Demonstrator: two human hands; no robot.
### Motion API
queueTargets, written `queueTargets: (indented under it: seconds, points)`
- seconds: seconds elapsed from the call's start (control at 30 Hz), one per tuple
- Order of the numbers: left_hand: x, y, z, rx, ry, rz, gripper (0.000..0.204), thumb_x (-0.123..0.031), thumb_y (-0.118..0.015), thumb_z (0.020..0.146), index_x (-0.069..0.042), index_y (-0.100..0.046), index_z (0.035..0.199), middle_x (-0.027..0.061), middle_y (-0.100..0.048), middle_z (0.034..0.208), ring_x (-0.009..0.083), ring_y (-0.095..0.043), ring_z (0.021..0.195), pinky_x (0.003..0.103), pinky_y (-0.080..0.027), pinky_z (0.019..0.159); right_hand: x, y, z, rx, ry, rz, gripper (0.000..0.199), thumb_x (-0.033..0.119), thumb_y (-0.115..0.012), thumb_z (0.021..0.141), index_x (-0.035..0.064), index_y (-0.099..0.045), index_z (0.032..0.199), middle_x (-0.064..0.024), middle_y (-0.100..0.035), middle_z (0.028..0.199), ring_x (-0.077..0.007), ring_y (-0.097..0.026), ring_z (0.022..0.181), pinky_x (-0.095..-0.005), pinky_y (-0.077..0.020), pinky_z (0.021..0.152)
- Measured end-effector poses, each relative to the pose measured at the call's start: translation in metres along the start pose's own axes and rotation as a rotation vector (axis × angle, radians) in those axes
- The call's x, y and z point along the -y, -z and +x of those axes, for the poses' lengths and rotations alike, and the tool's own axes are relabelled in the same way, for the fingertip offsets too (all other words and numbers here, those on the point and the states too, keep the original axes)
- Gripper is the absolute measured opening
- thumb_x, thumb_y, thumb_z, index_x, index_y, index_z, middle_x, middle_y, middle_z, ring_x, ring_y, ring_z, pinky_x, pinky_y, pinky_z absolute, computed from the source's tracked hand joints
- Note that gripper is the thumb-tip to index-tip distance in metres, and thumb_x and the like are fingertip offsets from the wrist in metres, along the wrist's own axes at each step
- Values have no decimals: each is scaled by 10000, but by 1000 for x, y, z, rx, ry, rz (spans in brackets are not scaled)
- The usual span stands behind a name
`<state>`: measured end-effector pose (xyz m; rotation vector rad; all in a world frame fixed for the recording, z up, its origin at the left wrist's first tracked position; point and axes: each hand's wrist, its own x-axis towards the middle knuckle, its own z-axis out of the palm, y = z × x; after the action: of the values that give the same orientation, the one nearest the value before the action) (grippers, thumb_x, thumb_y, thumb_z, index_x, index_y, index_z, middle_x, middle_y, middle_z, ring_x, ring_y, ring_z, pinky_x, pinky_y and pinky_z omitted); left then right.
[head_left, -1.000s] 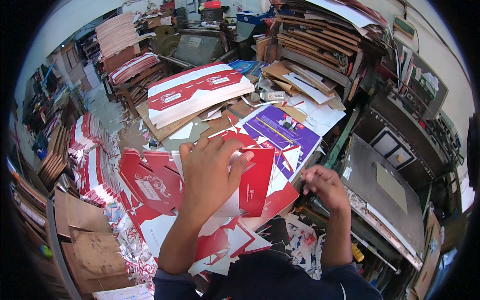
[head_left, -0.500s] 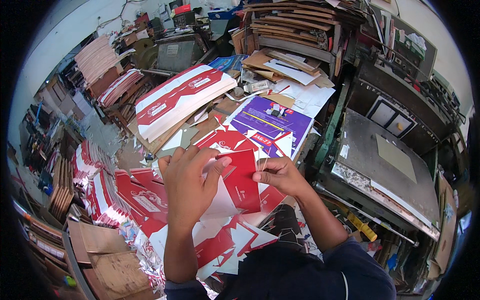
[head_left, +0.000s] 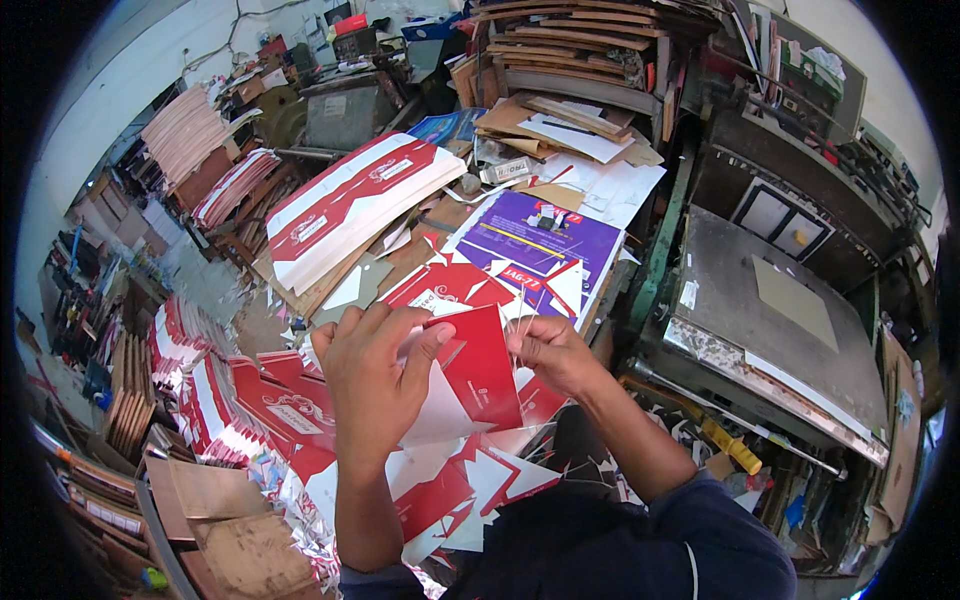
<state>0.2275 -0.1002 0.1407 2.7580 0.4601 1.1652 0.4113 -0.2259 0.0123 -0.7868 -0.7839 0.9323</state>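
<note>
My left hand grips a red and white die-cut carton sheet from the left, thumb on its face. At the sheet's right edge my right hand pinches a thin strip of the card. The sheet is held above a heap of red and white offcuts in my lap. Just beyond the hands lies a stack of red die-cut sheets and a purple printed sheet.
A tall stack of red and white carton sheets lies at the back left. More red cartons stand fanned at the left beside brown cardboard. A grey die-cutting press stands to the right, and cardboard piles fill the back.
My right hand came up from the lower right and took hold of the sheet's right edge. My left hand went from pressing flat on the pile to gripping the sheet.
</note>
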Motion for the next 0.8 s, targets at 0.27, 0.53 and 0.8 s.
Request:
queueTargets:
  seconds: [0.27, 0.53, 0.8]
  points:
    - [1, 5, 0, -15, 20, 38, 257, -362, -717, 914, -107, -726, 943, 55, -668, 844, 241, -555, 793, 416, -319, 820, 40, 15, -2, -523, 122, -225, 246, 316, -652, 1001, 74, -698, 997, 85, -478, 671, -24, -347, 538, -224, -267, 492]
    - [63, 78, 25, -551, 421, -296, 253, -288, -687, 988, -36, -675, 965, 16, -654, 924, 114, -569, 854, 281, -460, 786, 52, 57, -62, -328, -287, -1319, 800, 397, -801, 847, -15, -482, 1454, -264, -587, 1358, -323, -586, 1248, -399, -456, 1047]
    - [88, 83, 17, -847, 560, -834, 391, -411, -628, 1019, -42, -627, 1148, 39, -646, 1090, 122, -605, 938, 323, -517, 839, 58, -54, 12, 30, 340, -546, 1088, 334, -888, 775, 27, -232, 1587, -250, -450, 1502, -334, -450, 1399, -491, -342, 1158]
